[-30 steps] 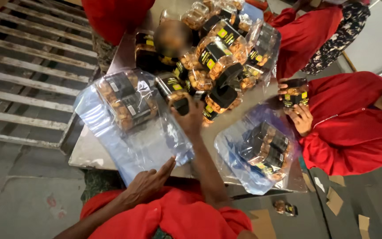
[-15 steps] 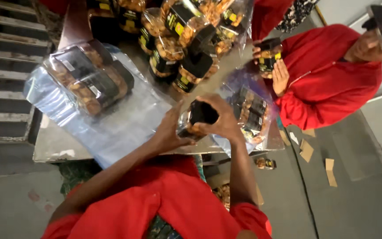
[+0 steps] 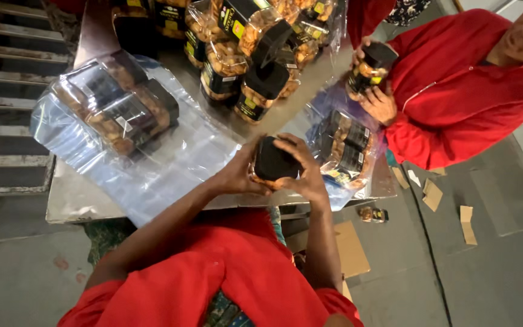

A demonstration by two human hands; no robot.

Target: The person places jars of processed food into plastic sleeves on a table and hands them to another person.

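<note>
Both my hands grip one clear jar of nuts with a black lid just above the near edge of the metal table. My left hand cups its left side; my right hand wraps its right side and top. A clear plastic bag holding several black-lidded jars lies on the table to the left. A second bag with jars lies right beside my right hand.
Loose nut jars crowd the far part of the table. A co-worker in red at the right holds another jar with both hands. One jar and cardboard scraps lie on the floor. A metal grating runs along the left.
My right hand fetched a jar from the pile and drew it to the table's near edge; my left hand joined it. The view has shifted toward me.
</note>
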